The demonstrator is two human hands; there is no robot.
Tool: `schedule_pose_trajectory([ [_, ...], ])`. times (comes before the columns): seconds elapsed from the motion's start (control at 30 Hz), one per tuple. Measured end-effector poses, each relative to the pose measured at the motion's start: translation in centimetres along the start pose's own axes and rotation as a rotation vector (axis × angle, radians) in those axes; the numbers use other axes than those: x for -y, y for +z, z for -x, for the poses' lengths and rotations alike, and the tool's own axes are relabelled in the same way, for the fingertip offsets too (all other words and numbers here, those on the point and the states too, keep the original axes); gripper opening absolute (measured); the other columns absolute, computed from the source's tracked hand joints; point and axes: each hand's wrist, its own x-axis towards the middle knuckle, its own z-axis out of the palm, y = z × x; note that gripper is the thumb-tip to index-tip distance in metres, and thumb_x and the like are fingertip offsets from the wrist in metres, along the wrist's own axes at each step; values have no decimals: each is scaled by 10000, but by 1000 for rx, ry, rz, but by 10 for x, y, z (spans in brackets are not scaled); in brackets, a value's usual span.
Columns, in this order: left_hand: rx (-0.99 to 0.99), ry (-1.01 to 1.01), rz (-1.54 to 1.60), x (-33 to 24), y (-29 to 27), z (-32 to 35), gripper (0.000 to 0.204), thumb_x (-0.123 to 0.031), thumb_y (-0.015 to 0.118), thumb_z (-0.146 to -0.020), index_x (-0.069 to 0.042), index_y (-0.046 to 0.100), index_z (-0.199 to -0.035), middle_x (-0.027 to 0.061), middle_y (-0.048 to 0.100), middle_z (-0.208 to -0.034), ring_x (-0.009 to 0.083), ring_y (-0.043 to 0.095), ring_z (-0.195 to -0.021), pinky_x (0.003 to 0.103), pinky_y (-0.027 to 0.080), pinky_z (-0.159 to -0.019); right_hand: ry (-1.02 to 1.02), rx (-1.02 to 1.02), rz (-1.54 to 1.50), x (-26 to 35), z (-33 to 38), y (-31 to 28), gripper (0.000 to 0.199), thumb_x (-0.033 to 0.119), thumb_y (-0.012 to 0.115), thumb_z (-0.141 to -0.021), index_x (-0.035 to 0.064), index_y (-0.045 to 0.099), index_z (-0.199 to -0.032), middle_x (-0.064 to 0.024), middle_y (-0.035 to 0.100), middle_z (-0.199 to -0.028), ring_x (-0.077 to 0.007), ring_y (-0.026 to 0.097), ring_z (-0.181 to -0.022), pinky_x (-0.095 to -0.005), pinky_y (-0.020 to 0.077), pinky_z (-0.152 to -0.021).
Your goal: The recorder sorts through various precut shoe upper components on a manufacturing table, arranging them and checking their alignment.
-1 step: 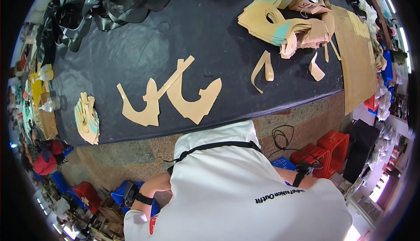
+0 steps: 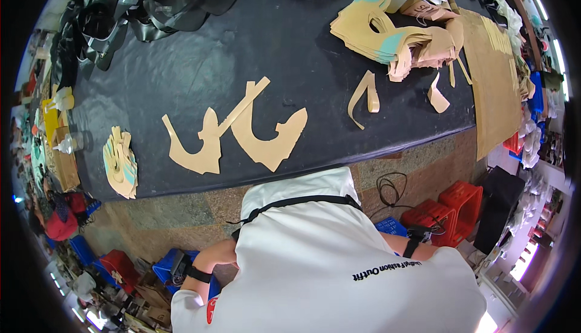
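Neither of my hands is in view. Both arms hang down at my sides, and the hands are hidden behind my white shirt [image 2: 302, 236]. On the dark table [image 2: 290, 48] before me lie two curved tan cut pieces [image 2: 272, 148], [image 2: 203, 154], the strap of one crossing the other. To their left rests a small stack of tan and mint-green pieces [image 2: 121, 166]. Farther right are a folded tan strip [image 2: 369, 94] and a short curled piece [image 2: 438, 96]. Behind these stands a thick stack of tan and mint-green pieces [image 2: 369, 27].
Black shoe uppers [image 2: 163, 6] crowd the far left of the table. A cardboard sheet [image 2: 493, 85] hangs over its right edge. Squeeze bottles [image 2: 69, 143] stand at the left end. Red crates [image 2: 460, 203] and a black cable [image 2: 390, 191] lie on the floor to the right.
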Motion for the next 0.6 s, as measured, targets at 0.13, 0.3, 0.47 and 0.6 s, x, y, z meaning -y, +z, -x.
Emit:
schedule_pose_trajectory([
  [0.13,-60,-149,-159,-28,10,11,299,-163,619,-813,49,613,-1023,213,658,-934,285,686,-737,327,556,-605,97,-106,-275,18,15,18,323,86,666,-771,6,546,-1060,-36,599,-927,-113,549,-919,-241,442,-802],
  [0.3,-197,-69,-359,-50,38,34,267,-155,612,-807,38,624,-991,223,653,-911,308,677,-723,349,547,-600,-185,-46,58,58,-13,-6,240,-52,566,-684,24,533,-908,3,554,-840,-77,528,-761,-192,408,-675],
  [0.47,-281,17,-493,-69,43,50,237,-147,605,-800,26,635,-959,232,648,-887,330,667,-709,370,537,-596,-146,22,117,89,-27,10,377,-101,587,-698,-35,543,-1067,-41,590,-916,-80,544,-798,-201,429,-639],
  [0.6,-369,-66,-905,-83,13,32,180,-130,593,-776,1,641,-890,246,630,-838,361,641,-688,416,512,-591,-105,111,136,103,-22,16,410,-73,607,-706,-35,543,-1109,-47,587,-806,-82,542,-648,-202,410,-560],
])
